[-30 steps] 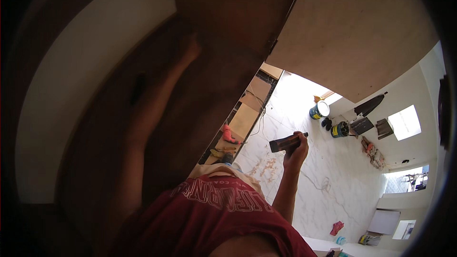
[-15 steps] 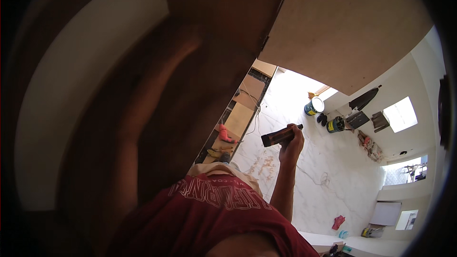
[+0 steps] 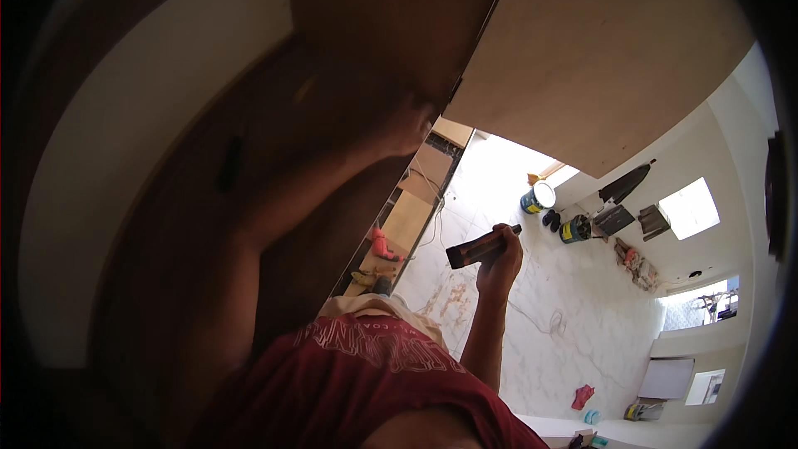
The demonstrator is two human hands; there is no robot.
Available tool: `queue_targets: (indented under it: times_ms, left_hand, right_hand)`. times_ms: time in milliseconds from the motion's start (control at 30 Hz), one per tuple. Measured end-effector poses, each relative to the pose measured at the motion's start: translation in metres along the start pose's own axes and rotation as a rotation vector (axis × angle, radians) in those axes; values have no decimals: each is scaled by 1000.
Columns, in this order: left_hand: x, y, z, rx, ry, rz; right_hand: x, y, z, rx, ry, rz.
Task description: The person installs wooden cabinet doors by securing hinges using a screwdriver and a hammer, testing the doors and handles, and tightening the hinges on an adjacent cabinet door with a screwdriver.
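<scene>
**Left hand on dark panel, right hand gripping a dark tube**

Camera looks steeply down from height. Left hand [image 3: 407, 126] reaches up and forward, pressed against the edge of a dark brown wooden panel [image 3: 374, 25] that fills the upper middle of the view. Fingers in shadow; cannot tell whether they curl round the edge or lie flat.

Right hand [image 3: 499, 262] is held out to the right, lower down, closed around a dark tube-shaped tool [image 3: 480, 247]. The tool lies roughly level, its thick end pointing left, its thin tip pointing right past the fingers. It hangs in the air, well apart from the panel.

A lighter tan board [image 3: 598, 58] sits just right of the dark panel. Far below, white marble floor [image 3: 573, 333] with a blue-and-white paint bucket [image 3: 538, 197], a smaller can [image 3: 575, 229] nearby, and scattered items. Red shirt [image 3: 374, 391] fills the bottom edge.
</scene>
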State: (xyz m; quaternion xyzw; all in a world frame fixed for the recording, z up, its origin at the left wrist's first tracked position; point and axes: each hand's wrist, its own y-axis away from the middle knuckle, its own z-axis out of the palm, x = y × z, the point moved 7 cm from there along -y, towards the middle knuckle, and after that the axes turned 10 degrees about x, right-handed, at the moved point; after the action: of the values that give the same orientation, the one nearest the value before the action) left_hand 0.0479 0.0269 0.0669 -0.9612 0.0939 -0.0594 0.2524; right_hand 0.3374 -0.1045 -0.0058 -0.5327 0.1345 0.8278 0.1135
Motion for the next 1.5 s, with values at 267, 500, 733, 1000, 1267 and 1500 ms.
queue_targets:
  times_ms: [267, 500, 733, 1000, 1267, 1500]
  left_hand:
    - [18, 12, 13, 432, 129, -116]
    - [26, 6, 9, 265, 574, 16]
    - [53, 58, -121, 356, 649, 402]
    - [126, 1, -278, 504, 714, 464]
    - [109, -176, -381, 768, -80, -129]
    - [42, -226, -374, 558, -173, -297]
  right_hand:
    - [18, -4, 17, -145, -90, 59]
    - [32, -12, 21, -166, -224, 40]
    - [-19, -93, -51, -61, -521, -149]
    - [-206, -94, -11, 40, -136, -481]
    - [-296, -146, 73, 30, -55, -788]
    - [-299, -135, 122, -203, -124, -677]
